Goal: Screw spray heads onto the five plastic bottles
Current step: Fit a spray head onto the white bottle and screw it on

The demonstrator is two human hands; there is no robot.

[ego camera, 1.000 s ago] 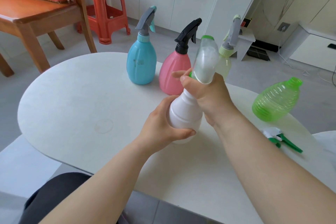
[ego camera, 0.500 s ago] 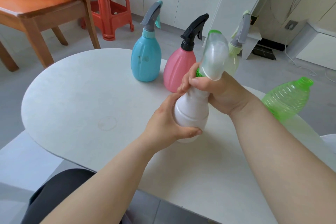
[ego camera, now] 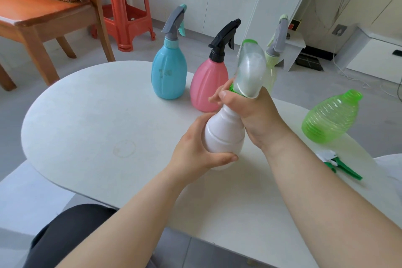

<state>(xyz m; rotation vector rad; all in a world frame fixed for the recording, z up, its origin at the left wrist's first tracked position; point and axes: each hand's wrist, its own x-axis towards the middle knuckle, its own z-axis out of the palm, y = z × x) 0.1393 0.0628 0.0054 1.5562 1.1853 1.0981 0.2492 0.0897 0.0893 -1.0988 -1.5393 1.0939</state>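
My left hand (ego camera: 196,151) wraps the lower body of a white bottle (ego camera: 225,131) held over the table. At the bottle's neck, my right hand (ego camera: 253,115) grips the green collar of a translucent spray head (ego camera: 250,69). Behind stand a blue bottle (ego camera: 169,72) with a grey head, a pink bottle (ego camera: 208,85) with a black head, and a pale yellow-green bottle (ego camera: 270,72) with a grey head, partly hidden. A green ribbed bottle (ego camera: 330,118) lies on its side at the right with no head. A loose white-and-green spray head (ego camera: 336,164) lies near my right forearm.
The white oval table (ego camera: 87,119) holds everything. A wooden chair (ego camera: 43,19) with a red box and a red plastic stool (ego camera: 124,6) stand at the back left. A white step stool and a low white cabinet are at the back right.
The view has shifted slightly. My right hand has turned a little on the spray head's collar; the white bottle stays in my left hand.
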